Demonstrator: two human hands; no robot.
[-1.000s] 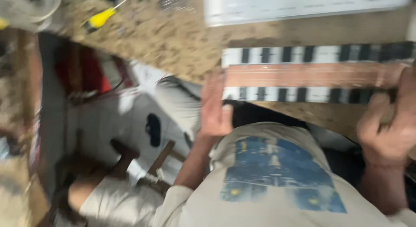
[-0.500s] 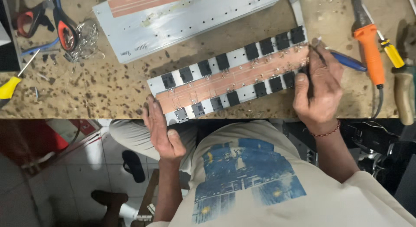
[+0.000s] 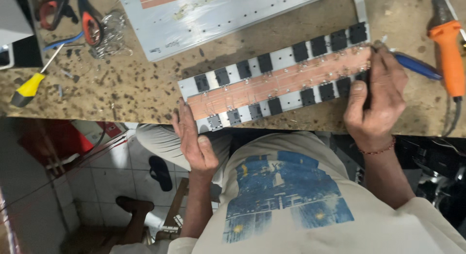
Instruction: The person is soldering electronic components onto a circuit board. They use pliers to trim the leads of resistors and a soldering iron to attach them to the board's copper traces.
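Note:
A long metal strip (image 3: 286, 65) with a copper-coloured board down its middle and several black square parts along both edges lies slanted on the speckled workbench (image 3: 136, 84). My left hand (image 3: 194, 142) grips the strip's lower left end at the bench edge. My right hand (image 3: 376, 96) rests on the strip's upper right end and holds a thin dark tool against the board. A blue pen-like tool (image 3: 416, 65) lies just right of that hand.
A pale metal plate (image 3: 218, 16) lies at the back. Red-handled pliers (image 3: 85, 18) and a yellow-handled screwdriver (image 3: 29, 86) are at the left, an orange-handled iron (image 3: 446, 52) at the right. Below the bench are tiled floor and a dark sandal (image 3: 160, 172).
The view has swung and settled onto the bench. The strip now lies farther from the edge and more slanted, and my right hand has shifted onto its right end.

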